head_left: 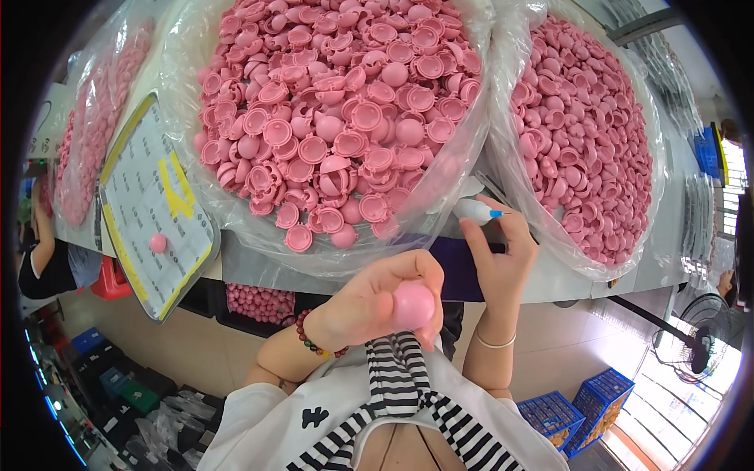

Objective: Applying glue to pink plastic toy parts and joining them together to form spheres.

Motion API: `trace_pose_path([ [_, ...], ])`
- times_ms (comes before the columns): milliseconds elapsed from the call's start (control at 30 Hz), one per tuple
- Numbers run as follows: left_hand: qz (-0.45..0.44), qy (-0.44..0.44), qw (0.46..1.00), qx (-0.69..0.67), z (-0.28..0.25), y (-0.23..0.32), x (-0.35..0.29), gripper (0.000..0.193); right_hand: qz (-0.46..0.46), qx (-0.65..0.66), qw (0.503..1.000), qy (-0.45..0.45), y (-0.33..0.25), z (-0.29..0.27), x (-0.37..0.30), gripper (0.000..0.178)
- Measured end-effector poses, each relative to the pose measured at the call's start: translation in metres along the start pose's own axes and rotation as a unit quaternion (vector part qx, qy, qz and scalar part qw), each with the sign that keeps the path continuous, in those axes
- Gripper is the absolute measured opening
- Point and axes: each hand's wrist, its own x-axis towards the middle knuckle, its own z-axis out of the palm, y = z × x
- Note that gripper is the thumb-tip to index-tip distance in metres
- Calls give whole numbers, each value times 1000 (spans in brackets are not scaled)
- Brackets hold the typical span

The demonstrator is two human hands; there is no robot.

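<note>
Pink ball (414, 306), one, smooth, round: lower centre of the frame, gripped by curled fingers and thumb of the left hand (357, 297). Squeeze bottle (473, 210), one, whitish, with blue tip (495, 213): right of centre, pinched between thumb and fingers of the partly curled right hand (506, 263). Handling, as judged: ball held steady, bottle squeezed lightly, tip kept off the fingers. Half-shells (366, 115), many, pink, hollow, rimmed: upper centre, within crinkled clear plastic sheeting (216, 196).
</note>
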Motion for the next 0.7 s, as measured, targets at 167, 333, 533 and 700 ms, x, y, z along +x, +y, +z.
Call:
trace_pose_path([
  [167, 37, 94, 994, 29, 9, 2, -6, 52, 7, 255, 962, 93, -2, -3, -11, 21],
  [333, 102, 133, 977, 135, 8, 4, -10, 45, -13, 261, 962, 80, -5, -13, -22, 25],
  [533, 275, 104, 798, 526, -1, 49, -42, 42, -5, 226, 967, 117, -7, -19, -27, 35],
  [700, 233, 575, 241, 746, -25, 115, -116, 29, -3, 190, 973, 135, 1, -29, -30, 37],
])
